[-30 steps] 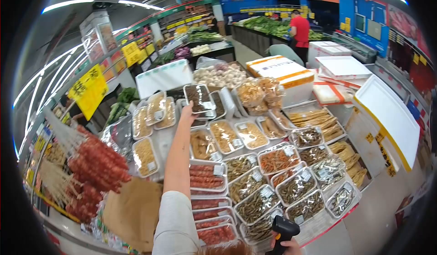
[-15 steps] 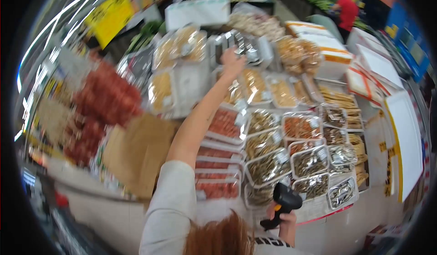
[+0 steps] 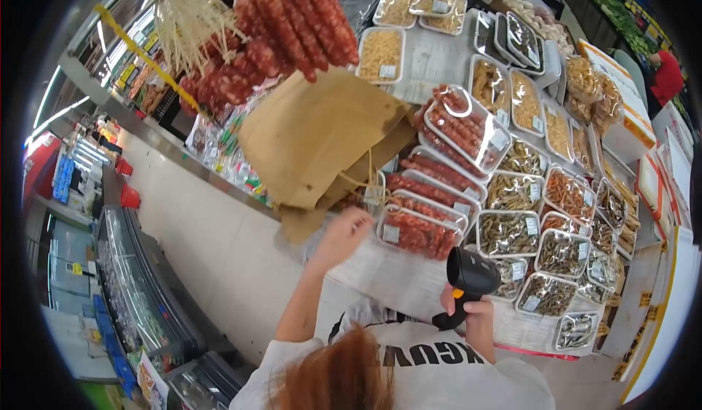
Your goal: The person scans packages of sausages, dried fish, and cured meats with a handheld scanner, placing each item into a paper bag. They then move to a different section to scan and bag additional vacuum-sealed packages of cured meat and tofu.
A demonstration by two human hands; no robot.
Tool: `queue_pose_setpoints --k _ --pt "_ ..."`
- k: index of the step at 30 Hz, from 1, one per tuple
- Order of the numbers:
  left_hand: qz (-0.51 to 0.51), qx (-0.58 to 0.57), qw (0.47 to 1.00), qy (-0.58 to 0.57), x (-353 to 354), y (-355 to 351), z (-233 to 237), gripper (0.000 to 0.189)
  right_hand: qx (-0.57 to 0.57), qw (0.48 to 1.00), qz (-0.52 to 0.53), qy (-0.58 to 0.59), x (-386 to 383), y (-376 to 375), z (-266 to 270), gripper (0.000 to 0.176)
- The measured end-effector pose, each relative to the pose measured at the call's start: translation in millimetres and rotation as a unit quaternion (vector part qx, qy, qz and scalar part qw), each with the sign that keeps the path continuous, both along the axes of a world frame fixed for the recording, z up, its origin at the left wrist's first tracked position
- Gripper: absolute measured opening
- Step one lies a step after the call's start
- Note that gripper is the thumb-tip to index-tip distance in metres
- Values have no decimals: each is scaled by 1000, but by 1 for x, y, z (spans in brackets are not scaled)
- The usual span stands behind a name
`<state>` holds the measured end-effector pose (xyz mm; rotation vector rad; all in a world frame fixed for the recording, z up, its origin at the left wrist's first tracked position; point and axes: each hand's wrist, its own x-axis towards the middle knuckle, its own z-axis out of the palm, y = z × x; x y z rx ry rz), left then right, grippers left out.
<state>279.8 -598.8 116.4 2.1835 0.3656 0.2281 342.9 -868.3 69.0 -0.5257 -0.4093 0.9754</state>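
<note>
At the lower centre, the right hand (image 3: 477, 318) grips one black scanner (image 3: 472, 278) by its handle, its head over the near edge of the display table (image 3: 395, 282). The left hand (image 3: 340, 239), left of centre, has its fingers loosely bent beside the one brown paper bag (image 3: 318, 136); whether they grip anything, I cannot tell.

Just right of the bag, at least five trays of red sausage (image 3: 420, 234) overlap, one lying tilted on top. Right of them sit two trays of orange dried food (image 3: 568, 194) among many trays of brownish dried food (image 3: 508, 233), too overlapped to count surely, and one tray of small silvery fish (image 3: 578, 331) at the lower right.

Farther up are four trays of pale yellow food (image 3: 380, 55), two of them partly under another, and at least three dark-filled trays (image 3: 523, 40), stacked. Hanging sausages (image 3: 292, 26) fill the upper left of centre, too bunched to count. One person in red (image 3: 667, 77) stands at the far upper right.

Earlier, the left hand was up at the dark-filled trays; now it is down by the bag, and those trays lie released. The view has swung left and down, and the scanner is still held.
</note>
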Motion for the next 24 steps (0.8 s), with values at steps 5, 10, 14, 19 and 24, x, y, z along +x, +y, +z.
queue_pose_setpoints --k 5,10,14,19,24 --pt "139 -67 987 -37 13 34 20 24 -12 998 54 -4 -11 7 2 48" --pt "172 -68 957 -222 37 45 61 35 -37 997 71 16 -23 3 5 48" --pt "197 -211 909 -299 42 55 64 40 -54 997 50 4 -28 -3 3 47" --pt "191 -265 907 -267 29 52 78 37 -51 998 33 -1 -32 -9 -2 46" --pt "303 -178 889 -293 27 17 14 31 -63 998 5 -14 -35 -11 -7 45"
